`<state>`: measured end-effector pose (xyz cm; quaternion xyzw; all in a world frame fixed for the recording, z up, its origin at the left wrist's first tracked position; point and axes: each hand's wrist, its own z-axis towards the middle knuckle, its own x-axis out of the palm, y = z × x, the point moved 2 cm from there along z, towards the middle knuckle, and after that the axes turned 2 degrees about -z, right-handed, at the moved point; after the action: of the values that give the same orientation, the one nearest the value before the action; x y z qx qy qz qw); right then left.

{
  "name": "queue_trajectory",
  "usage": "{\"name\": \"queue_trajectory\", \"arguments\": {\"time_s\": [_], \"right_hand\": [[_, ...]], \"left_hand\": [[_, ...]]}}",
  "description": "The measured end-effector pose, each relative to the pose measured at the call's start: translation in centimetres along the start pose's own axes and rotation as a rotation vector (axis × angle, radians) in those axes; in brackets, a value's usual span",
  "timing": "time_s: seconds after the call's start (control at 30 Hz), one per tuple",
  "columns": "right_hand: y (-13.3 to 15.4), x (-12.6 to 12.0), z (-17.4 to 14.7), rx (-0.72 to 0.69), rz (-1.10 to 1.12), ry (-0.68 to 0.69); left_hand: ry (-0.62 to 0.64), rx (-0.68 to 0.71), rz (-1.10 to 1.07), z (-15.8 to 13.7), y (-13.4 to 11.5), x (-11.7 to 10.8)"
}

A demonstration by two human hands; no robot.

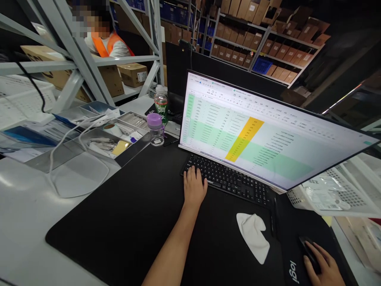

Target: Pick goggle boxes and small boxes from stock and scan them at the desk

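Observation:
My left hand (pixel 194 185) rests on the left end of a black keyboard (pixel 229 179), fingers spread over the keys. At the lower right, my right hand (pixel 323 265) lies over a black mouse (pixel 308 248) and holds it. The keyboard stands under a wide monitor (pixel 268 127) that shows a spreadsheet with green and orange cells. A crumpled white cloth (pixel 253 235) lies on the black desk mat (pixel 125 222) between my hands.
A small bottle with a purple cap (pixel 155 129) and a green-labelled bottle (pixel 161 104) stand left of the monitor. A tray of small items (pixel 116 137) and white cables (pixel 64 147) lie to the left. A person in an orange vest (pixel 108 41) is behind grey shelving. A white basket (pixel 333 194) sits right.

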<state>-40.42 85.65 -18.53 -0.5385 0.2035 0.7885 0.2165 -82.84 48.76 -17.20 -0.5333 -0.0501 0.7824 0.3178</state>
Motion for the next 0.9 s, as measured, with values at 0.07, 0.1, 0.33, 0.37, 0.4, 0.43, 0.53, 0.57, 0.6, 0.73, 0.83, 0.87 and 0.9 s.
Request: {"name": "queue_trajectory", "arguments": {"time_s": [0.07,0.1,0.33,0.37,0.4,0.43,0.53,0.57,0.6,0.73,0.83,0.87,0.9], "right_hand": [[0.3,-0.1,-0.1,0.008,-0.005,0.003],[0.4,-0.1,-0.1,0.011,-0.007,0.001],[0.8,-0.1,-0.2,0.03,-0.014,-0.014],[0.8,-0.2,-0.2,0.036,-0.016,-0.014],[0.8,-0.2,-0.2,0.041,-0.017,-0.012],[0.7,-0.2,-0.3,0.046,-0.018,-0.008],[0.3,0.0,-0.4,0.046,-0.008,-0.004],[0.2,0.1,-0.4,0.041,-0.001,-0.005],[0.1,0.3,-0.4,0.037,0.006,-0.007],[-0.2,0.6,-0.4,0.029,0.028,-0.029],[-0.2,0.7,-0.3,0.016,0.062,-0.054],[-0.2,0.6,-0.3,0.014,0.07,-0.06],[-0.2,0.6,-0.2,0.015,0.074,-0.064]], "left_hand": [[-0.007,0.002,-0.019,0.0,0.1,0.2],[-0.011,0.004,-0.028,0.0,0.1,0.3],[-0.011,0.017,-0.061,0.0,-0.2,0.2],[-0.001,0.023,-0.061,0.0,-0.2,0.1],[0.01,0.026,-0.06,0.1,-0.3,0.0],[0.021,0.028,-0.059,0.2,-0.4,-0.1],[0.042,0.024,-0.048,0.4,-0.5,-0.4],[0.045,0.021,-0.041,0.5,-0.6,-0.5],[0.047,0.016,-0.034,0.5,-0.6,-0.5],[0.047,0.002,-0.007,0.5,-0.7,-0.8],[0.051,0.01,0.003,0.4,-0.5,-0.8],[0.052,0.014,0.004,0.3,-0.4,-0.8],[0.053,0.018,0.005,0.3,-0.4,-0.7]]}}
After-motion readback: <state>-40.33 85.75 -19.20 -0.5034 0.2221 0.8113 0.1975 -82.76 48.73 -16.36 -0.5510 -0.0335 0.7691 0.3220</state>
